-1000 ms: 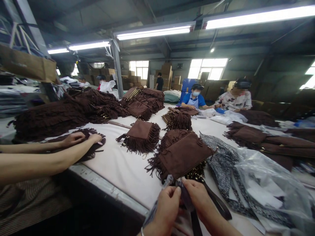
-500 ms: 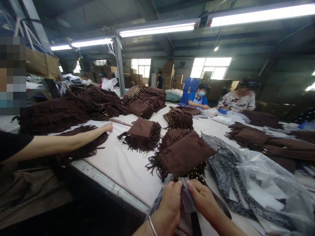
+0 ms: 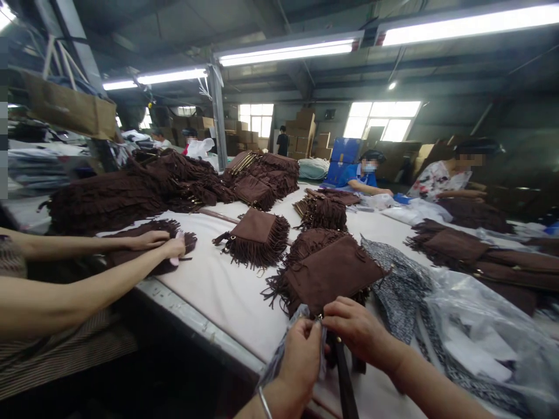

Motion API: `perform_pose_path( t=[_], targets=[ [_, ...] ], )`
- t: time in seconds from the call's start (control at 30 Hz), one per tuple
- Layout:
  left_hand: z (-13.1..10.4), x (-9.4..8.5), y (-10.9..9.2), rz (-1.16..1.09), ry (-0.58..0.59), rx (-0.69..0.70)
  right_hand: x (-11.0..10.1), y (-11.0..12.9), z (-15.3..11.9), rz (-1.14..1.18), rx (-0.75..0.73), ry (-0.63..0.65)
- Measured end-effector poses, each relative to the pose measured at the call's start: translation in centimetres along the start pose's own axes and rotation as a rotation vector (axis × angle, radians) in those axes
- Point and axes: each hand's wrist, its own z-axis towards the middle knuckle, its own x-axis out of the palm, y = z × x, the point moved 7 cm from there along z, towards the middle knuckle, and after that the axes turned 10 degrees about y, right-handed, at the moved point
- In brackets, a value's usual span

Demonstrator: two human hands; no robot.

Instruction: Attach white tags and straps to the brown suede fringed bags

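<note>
At the table's near edge, my left hand (image 3: pixel 301 349) is closed on a crumpled strip of greyish plastic wrap (image 3: pixel 279 349). My right hand (image 3: pixel 360 331) touches it fingertip to fingertip, pinching a small metal clasp (image 3: pixel 319 318). Just beyond both hands lies a dark brown fringed bag (image 3: pixel 334 273), flat side up, on top of more fringe. A dark strap (image 3: pixel 345 378) hangs down below my right hand. The far end of the clasp is partly hidden by my fingers.
Another fringed bag (image 3: pixel 253 230) lies farther up the white table (image 3: pixel 209 285). Brown bags are heaped (image 3: pixel 105 198) at the left. Grey speckled fabric (image 3: pixel 393 285) and clear plastic (image 3: pixel 476 326) lie at right. A co-worker's hands (image 3: pixel 161 244) rest on a bag at left.
My right hand has let go of the plastic wrap and moved up to the clasp. The co-worker's second hand has come in over the bag at left. The view has shifted slightly.
</note>
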Motion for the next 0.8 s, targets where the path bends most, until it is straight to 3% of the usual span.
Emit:
perform_pose_path(
  t=[0.1, 0.27, 0.47, 0.8],
  targets=[
    [0.0, -0.8, -0.9, 0.268, -0.063, 0.126, 0.5, -0.2, 0.7, 0.075, 0.058, 0.049],
    [-0.5, -0.8, -2.1, 0.480, -0.092, 0.272, 0.9, -1.3, 1.4, 0.186, 0.259, 0.099],
    [-1.2, -0.7, -2.8, 0.547, -0.072, 0.386, 0.5, 0.2, 2.3, 0.054, 0.172, 0.221],
    [-1.7, -0.3, -2.2, 0.767, -0.107, 0.549, 2.0, -0.1, 3.5, -0.187, 0.129, 0.402]
  ],
)
